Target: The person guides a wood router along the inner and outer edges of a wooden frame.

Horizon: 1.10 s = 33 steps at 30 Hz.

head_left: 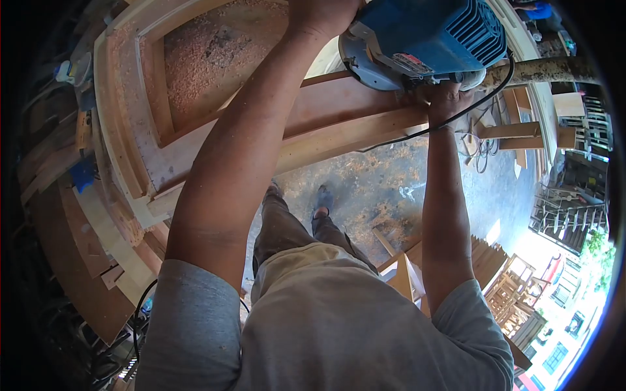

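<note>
Currently, the right grip (450, 98) clasps the blue router (420, 39); the left grip (326, 14) beside it is cropped, its hold unclear.

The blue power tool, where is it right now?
In the head view, the blue power tool is at the top, right of centre, over the near rail of the wooden frame, left of a rough pole.

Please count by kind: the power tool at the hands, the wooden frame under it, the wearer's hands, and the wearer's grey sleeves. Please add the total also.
Power tool: 1
Wooden frame: 1
Left hand, right hand: 2
Left sleeve, right sleeve: 2
Total: 6
</note>
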### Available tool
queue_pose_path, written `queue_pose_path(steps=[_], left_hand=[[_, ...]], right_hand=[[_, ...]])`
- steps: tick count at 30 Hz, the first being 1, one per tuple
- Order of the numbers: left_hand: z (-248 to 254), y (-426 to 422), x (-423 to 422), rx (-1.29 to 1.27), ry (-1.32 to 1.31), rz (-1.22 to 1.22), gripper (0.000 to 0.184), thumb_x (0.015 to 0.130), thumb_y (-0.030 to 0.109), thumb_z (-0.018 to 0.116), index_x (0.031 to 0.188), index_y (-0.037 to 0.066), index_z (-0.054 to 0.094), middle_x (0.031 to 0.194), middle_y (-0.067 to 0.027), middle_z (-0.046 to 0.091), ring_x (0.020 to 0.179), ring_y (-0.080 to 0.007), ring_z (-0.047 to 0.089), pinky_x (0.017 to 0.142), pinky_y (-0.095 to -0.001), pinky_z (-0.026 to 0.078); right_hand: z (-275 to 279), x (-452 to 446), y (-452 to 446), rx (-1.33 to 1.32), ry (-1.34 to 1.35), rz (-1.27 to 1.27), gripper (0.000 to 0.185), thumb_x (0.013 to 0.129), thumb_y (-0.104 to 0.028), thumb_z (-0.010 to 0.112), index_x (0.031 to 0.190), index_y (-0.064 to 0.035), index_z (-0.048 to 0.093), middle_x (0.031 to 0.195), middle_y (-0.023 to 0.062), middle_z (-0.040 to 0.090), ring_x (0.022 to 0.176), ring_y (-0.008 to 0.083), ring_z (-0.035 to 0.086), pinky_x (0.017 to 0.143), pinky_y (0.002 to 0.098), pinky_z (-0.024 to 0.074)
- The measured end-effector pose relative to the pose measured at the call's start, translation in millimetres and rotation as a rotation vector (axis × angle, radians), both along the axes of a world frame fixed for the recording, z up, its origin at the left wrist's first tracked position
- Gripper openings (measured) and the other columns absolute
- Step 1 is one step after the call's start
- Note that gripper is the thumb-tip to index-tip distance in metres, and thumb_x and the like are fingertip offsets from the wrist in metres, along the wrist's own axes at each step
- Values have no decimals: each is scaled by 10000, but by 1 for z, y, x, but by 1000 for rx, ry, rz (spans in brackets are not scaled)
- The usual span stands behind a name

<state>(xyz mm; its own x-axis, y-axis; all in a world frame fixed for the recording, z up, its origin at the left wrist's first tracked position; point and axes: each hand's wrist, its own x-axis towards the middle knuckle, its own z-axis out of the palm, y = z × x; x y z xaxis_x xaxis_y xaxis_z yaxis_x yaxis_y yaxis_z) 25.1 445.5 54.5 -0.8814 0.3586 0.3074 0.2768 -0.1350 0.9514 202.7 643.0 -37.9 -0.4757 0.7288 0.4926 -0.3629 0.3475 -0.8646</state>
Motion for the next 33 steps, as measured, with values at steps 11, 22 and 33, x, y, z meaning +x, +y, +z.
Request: queue_pose_path(steps=[11, 22, 33], left_hand=[[-1, -2, 11, -45, 33, 34, 332, 926, 171, 606, 635, 19, 652, 552, -43, 627, 525, -128, 594, 523, -321, 448], [-5, -5, 11, -15, 108, -30, 284, 940, 127, 577, 689, 21, 655, 601, -43, 651, 545, -124, 605, 519, -313, 444], [-9, -14, 23, -51, 45, 54, 299, 925, 146, 612, 660, 14, 650, 569, -58, 630, 527, -132, 601, 507, -328, 439]], right_hand=[[-4, 13, -1, 21, -69, -78, 518, 968, -412, 671, 1251, 9, 567, 1081, 46, 672, 908, 139, 634, 785, 285, 516], [-4, 19, -5, 44, -106, -117, 547, 965, -442, 639, 1251, 16, 551, 1060, 61, 662, 891, 160, 627, 778, 313, 526], [-11, 21, -2, 23, -131, -107, 540, 968, -418, 655, 1275, 11, 536, 1088, 83, 657, 939, 186, 630, 829, 331, 524]])
